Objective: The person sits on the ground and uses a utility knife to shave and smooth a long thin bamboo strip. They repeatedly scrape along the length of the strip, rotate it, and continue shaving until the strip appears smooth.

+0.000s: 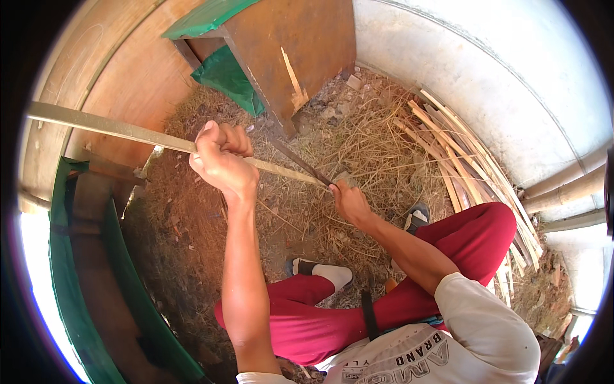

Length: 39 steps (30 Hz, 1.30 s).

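A long pale bamboo strip runs from the far left rim down to the middle of the head view. My left hand is closed in a fist around it. At the strip's near right end, my right hand grips a long, dark-bladed knife. The blade points up and left, meeting the strip close to my right fingers. The knife's handle is hidden inside that hand.
Split bamboo strips lie in a pile along the pale wall at right. A brown wooden box with green cloth stands ahead. A green-edged wooden frame is at left. Dry shavings litter the dirt floor around my feet.
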### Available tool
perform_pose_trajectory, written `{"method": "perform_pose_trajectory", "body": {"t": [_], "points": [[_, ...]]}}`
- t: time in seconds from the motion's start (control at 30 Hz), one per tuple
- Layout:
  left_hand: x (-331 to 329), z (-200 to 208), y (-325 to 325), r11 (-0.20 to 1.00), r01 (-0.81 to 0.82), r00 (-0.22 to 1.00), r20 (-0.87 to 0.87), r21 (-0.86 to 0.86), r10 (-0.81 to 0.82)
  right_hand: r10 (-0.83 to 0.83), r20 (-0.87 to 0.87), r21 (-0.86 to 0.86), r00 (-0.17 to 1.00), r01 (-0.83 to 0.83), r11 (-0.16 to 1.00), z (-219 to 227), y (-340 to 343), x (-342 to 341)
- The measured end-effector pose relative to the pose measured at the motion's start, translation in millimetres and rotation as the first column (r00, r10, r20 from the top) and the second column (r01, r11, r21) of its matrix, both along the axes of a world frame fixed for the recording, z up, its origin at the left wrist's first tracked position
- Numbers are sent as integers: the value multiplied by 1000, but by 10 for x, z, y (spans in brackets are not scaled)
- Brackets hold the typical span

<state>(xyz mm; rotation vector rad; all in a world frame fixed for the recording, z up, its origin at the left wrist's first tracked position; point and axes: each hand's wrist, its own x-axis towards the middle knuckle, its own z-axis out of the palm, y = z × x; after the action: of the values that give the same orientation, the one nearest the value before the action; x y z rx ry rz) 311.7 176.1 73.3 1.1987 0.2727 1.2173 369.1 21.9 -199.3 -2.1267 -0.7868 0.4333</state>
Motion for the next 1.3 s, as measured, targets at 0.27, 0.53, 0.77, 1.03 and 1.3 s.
{"method": "perform_pose_trajectory", "body": {"t": [0.27,0.53,0.77,1.03,1.3], "points": [[160,32,-144,995,8,1000,23,103,-11,9,35,-25,999,-8,1000,-61,-93,-82],[104,12,-151,999,19,999,37,47,-21,-11,191,75,981,-4,997,352,-73,-131],[176,34,-232,997,51,999,-17,50,-50,16,1,-131,1000,-16,991,-95,-186,-50],[316,43,-366,991,126,992,2,50,-126,-26,111,32,993,23,999,-195,-326,-118],[297,18,-266,995,69,998,-1,65,-69,-84,77,101,993,76,992,-254,-263,-82]]}}
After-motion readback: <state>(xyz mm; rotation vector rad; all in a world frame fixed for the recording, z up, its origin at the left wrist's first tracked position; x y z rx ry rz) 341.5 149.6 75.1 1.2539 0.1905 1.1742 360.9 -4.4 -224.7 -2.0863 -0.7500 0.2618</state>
